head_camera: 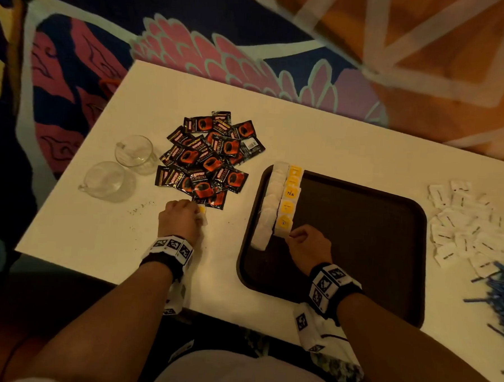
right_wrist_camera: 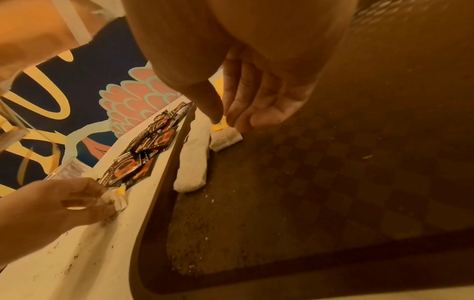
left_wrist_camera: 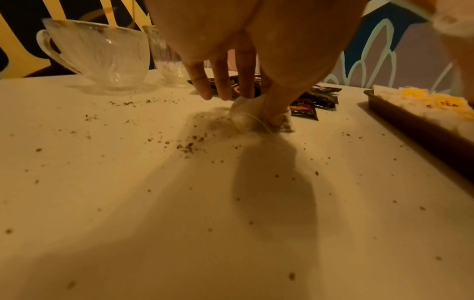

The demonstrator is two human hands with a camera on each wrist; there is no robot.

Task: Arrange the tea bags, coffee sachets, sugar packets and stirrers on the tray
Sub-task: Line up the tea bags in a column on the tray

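A: Hand status?

B: Left hand (head_camera: pixel 182 218) pinches a tea bag (left_wrist_camera: pixel 252 114) on the table (head_camera: pixel 96 235), lower centre of frame. Right hand (head_camera: pixel 306 246), fingers loosely bent, touches the tag (right_wrist_camera: pixel 221 125) of the nearest bag in the row (head_camera: pixel 279 204).

A: Target?

B: Right of the left hand, the tray (head_camera: pixel 359 240). The row's long axis follows its left edge. Sachets (head_camera: pixel 208 159) lie above; the rim stands between.

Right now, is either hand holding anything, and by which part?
The left hand pinches a tea bag on the table by its crumpled paper pouch. The right hand fingers touch the nearest tea bag in the tray, without gripping it.
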